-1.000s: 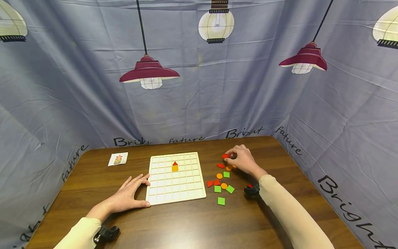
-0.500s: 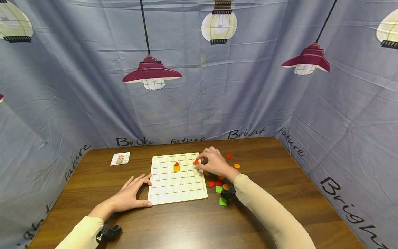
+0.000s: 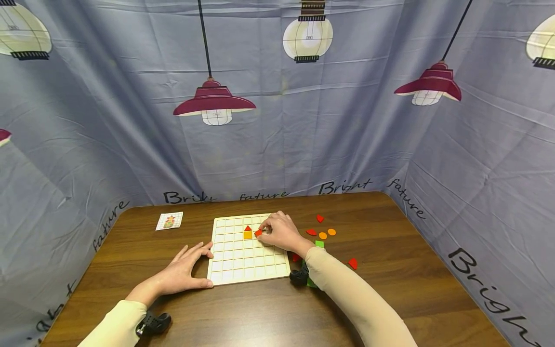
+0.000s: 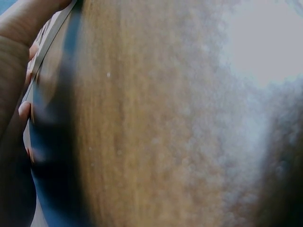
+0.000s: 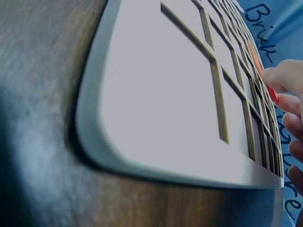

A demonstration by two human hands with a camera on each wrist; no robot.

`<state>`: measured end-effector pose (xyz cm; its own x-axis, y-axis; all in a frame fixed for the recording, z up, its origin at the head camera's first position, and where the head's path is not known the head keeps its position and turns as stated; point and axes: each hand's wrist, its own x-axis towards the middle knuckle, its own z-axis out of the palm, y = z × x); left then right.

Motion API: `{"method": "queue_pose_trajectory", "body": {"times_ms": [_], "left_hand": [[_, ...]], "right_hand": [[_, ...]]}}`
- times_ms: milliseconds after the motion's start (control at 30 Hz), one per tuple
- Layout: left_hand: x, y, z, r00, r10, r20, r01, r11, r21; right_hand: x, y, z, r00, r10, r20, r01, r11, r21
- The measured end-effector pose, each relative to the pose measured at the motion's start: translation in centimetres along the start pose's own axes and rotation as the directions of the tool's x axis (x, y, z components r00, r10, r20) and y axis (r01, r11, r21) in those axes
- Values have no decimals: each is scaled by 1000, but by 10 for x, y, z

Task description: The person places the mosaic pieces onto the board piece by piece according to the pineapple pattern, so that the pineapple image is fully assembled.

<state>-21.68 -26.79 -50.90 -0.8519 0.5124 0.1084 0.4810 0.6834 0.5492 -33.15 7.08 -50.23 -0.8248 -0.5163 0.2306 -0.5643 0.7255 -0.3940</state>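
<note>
A pale board [image 3: 230, 265] with a square grid lies mid-table. On it, a red triangle [image 3: 247, 228] sits just behind an orange square [image 3: 247, 235]. My right hand [image 3: 282, 233] pinches a small red piece [image 3: 257, 233] between thumb and fingertips, over the grid just right of the orange square. In the right wrist view, that red piece [image 5: 271, 93] shows below the thumb; its full outline is hidden. My left hand [image 3: 182, 272] is spread along the board's left side, fingertips at the edge and thumb by the near left corner.
Right of the board lie loose red pieces [image 3: 320, 218], orange discs [image 3: 331, 232] and green squares [image 3: 319, 244], some hidden by the right forearm. A white card [image 3: 169, 220] with a pineapple-like grid picture lies at the back left. Printed curtains surround the wooden table [image 3: 243, 313].
My right hand has carried the red piece leftward from the loose pieces to the board, beside the orange square. The left hand stays at the board's edge. The head view has shifted slightly.
</note>
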Motion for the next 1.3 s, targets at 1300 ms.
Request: {"method": "queue_pose_trajectory", "body": {"times_ms": [1300], "left_hand": [[1,0,-1,1000,-8,6,8,1000,-3]], "right_hand": [[2,-5,4,998,36,-42,-38,998,-49]]}}
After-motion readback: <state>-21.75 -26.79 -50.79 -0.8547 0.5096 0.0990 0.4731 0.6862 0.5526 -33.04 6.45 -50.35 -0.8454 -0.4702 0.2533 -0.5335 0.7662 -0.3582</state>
